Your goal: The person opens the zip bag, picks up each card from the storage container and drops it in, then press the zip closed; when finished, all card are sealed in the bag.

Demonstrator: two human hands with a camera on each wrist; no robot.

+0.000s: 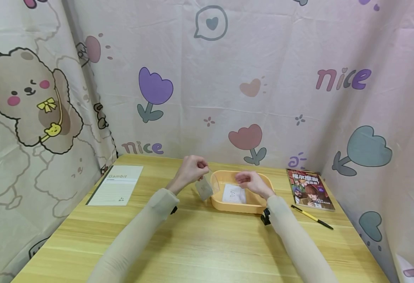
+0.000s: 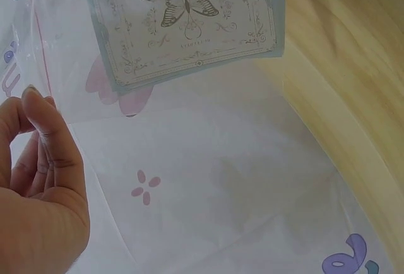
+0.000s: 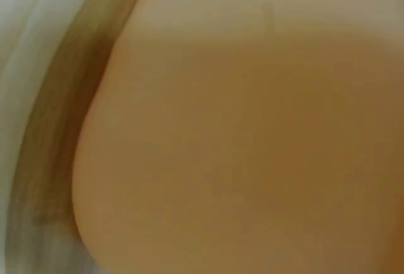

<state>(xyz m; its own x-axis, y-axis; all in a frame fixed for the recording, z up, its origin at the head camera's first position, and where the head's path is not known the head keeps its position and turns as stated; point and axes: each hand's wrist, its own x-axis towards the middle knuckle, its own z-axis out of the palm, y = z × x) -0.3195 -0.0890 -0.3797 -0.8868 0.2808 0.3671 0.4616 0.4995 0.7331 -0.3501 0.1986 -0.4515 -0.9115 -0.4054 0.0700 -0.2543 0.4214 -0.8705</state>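
Observation:
My left hand [image 1: 192, 169] pinches the top of a clear zip bag with a red seal line, just left of an orange plastic basket [image 1: 240, 209]. Inside the bag is a pale card [image 2: 189, 28] with a blue edge, a printed butterfly and ornate borders. The thumb and fingertips of the left hand [image 2: 47, 173] meet at the bag's edge in the left wrist view. My right hand [image 1: 253, 183] hovers over the basket, fingers loosely bent with nothing seen in them. Below it lies a white packet [image 1: 233, 193] with handwriting. The basket's wall [image 3: 233, 148] fills the right wrist view, blurred.
A white "Gambit" notebook [image 1: 116, 184] lies at the table's left. To the right are a colourful magazine [image 1: 310, 189] and a yellow and black pen [image 1: 313, 217]. A printed curtain [image 1: 207, 86] hangs behind the wooden table [image 1: 207, 243].

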